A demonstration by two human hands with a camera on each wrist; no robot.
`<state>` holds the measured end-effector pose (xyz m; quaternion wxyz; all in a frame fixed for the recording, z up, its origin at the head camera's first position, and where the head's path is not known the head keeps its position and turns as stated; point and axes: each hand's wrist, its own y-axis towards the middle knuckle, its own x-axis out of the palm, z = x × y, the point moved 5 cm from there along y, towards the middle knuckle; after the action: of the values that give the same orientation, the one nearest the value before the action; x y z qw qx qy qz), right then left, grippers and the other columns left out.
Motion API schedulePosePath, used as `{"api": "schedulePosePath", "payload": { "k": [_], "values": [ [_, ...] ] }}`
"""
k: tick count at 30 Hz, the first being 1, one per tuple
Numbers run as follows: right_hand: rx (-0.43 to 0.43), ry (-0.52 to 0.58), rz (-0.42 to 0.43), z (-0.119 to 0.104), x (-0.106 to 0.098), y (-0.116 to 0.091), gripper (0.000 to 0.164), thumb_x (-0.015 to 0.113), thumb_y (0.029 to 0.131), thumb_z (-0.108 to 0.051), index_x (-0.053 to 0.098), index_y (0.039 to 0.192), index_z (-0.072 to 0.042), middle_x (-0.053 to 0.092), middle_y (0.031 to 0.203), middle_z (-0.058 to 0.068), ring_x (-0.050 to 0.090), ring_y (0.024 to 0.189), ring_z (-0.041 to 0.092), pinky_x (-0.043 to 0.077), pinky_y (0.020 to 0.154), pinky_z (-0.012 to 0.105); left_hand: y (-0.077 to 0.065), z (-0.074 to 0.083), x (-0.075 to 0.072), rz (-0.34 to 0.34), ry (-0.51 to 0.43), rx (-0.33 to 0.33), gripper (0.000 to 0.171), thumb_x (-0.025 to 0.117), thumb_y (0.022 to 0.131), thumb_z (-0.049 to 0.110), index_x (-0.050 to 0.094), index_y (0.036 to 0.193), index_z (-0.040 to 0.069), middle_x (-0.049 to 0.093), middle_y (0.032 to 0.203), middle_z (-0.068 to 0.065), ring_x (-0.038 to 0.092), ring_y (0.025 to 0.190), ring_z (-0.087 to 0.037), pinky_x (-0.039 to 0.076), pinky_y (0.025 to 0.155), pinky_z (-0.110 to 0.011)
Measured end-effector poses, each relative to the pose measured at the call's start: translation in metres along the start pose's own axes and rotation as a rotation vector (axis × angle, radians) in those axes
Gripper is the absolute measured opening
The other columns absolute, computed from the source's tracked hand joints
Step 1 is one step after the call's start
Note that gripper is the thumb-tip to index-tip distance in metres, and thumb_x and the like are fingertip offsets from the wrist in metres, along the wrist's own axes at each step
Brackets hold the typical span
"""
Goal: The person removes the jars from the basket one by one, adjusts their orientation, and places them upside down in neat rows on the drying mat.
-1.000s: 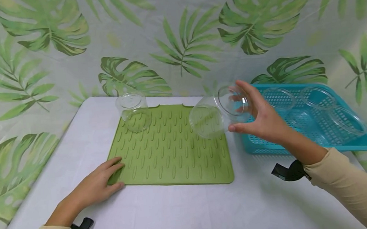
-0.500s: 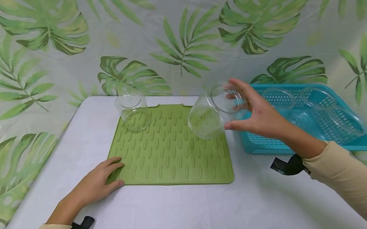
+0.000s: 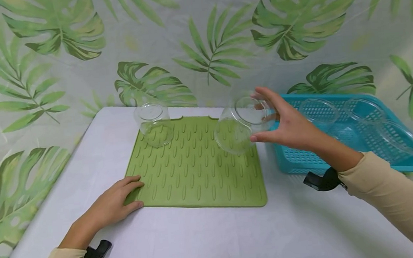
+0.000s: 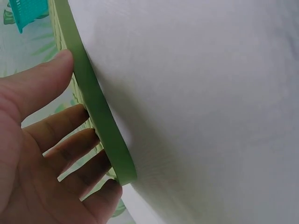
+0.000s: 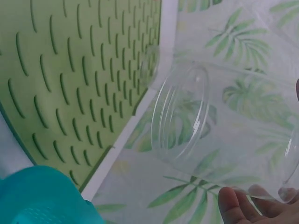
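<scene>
My right hand [image 3: 290, 125] holds a clear jar [image 3: 234, 137] by its base end, thumb and fingers spread around it. The jar is tilted, its mouth pointing down and left over the right rear part of a green ridged mat [image 3: 199, 173]. In the right wrist view the jar's ringed rim [image 5: 180, 114] and the fingertips at its far end show. My left hand [image 3: 112, 203] rests at the mat's front left corner, fingers loosely extended. In the left wrist view its thumb and fingertips touch the mat's edge [image 4: 100, 116]. A second clear jar [image 3: 156, 126] stands upside down at the mat's rear left.
A blue plastic basket [image 3: 286, 166] stands right of the mat, with three clear jars inside, mouths up. A white cloth [image 3: 200, 241] covers the table. A leaf-print curtain [image 3: 214, 36] hangs behind it.
My right hand has shifted slightly left with the jar, turning its mouth further downward. The left hand has stayed on the mat's corner. The head view has shifted slightly.
</scene>
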<state>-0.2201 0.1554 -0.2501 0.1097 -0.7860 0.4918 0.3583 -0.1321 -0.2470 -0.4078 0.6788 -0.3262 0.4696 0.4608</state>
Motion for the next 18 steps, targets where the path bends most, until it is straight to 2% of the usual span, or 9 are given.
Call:
{"api": "schedulePosePath", "payload": {
  "k": [4,8,18],
  "values": [
    [0.037,-0.015,-0.01,0.001,0.003,0.009,0.1,0.079,0.085,-0.017,0.014,0.16,-0.023,0.028,0.163,0.006,0.038,0.143,0.031,0.043,0.102,0.053,0.0,0.0,0.001,-0.005,0.009,-0.002,0.052,0.073,0.09,0.027,0.059,0.133,0.003,0.051,0.146,-0.02,0.05,0.132,-0.044,0.045,0.104,-0.06],
    [0.064,-0.028,-0.034,0.001,0.006,0.019,0.1,0.08,0.084,-0.02,0.014,0.159,-0.024,0.029,0.162,0.005,0.037,0.144,0.029,0.04,0.106,0.055,0.001,0.002,0.001,-0.01,0.023,0.001,0.052,0.074,0.089,0.027,0.06,0.132,0.002,0.051,0.145,-0.02,0.05,0.132,-0.044,0.046,0.104,-0.059],
    [0.055,-0.042,-0.09,0.001,0.019,0.045,0.104,0.082,0.082,-0.027,0.012,0.16,-0.024,0.029,0.162,0.004,0.035,0.146,0.029,0.043,0.104,0.055,-0.001,0.003,-0.001,0.003,0.01,0.001,0.051,0.073,0.089,0.025,0.06,0.132,0.001,0.051,0.145,-0.02,0.049,0.133,-0.044,0.044,0.106,-0.059]
  ]
}}
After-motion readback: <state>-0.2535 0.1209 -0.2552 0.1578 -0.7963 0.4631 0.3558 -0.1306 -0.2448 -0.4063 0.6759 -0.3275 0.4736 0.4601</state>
